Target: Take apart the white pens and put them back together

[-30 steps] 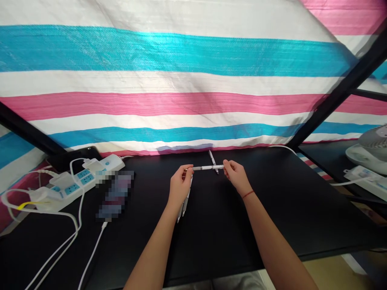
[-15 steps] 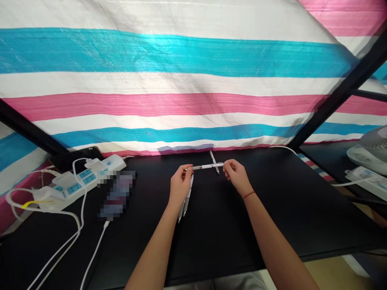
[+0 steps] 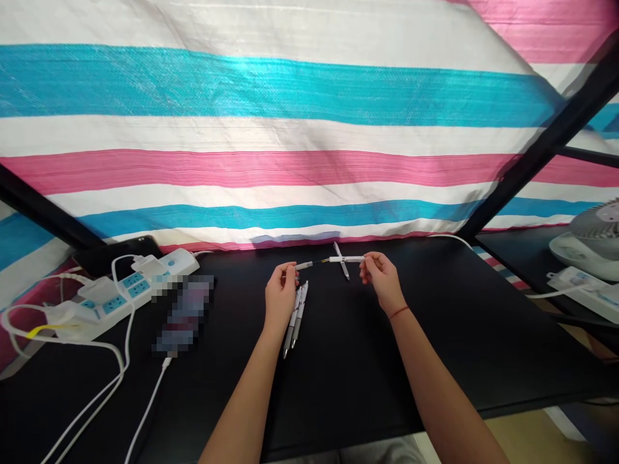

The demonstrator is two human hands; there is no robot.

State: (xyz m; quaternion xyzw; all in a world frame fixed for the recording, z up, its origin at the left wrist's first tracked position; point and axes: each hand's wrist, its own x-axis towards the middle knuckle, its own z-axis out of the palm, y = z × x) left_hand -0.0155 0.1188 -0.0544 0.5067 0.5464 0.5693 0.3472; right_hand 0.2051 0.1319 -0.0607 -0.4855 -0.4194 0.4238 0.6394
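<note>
My left hand (image 3: 279, 296) pinches the grey tip section (image 3: 304, 265) of a pen above the black table (image 3: 435, 348). My right hand (image 3: 382, 279) pinches the white pen barrel (image 3: 346, 259). The two parts are held apart in a line, with a thin refill showing between them. Two whole white pens (image 3: 294, 317) lie side by side on the table just right of my left hand. Another white pen (image 3: 341, 260) lies on the table behind the barrel.
A white power strip (image 3: 120, 287) with plugs and white cables (image 3: 91, 399) sits at the left. A dark phone (image 3: 123, 251) lies behind it. A striped tarp (image 3: 290, 129) hangs at the back. A fan (image 3: 592, 235) and second power strip (image 3: 580, 293) are at the right.
The pen was in one piece between my hands. Now my hands have moved apart and the tip section has come away from the barrel.
</note>
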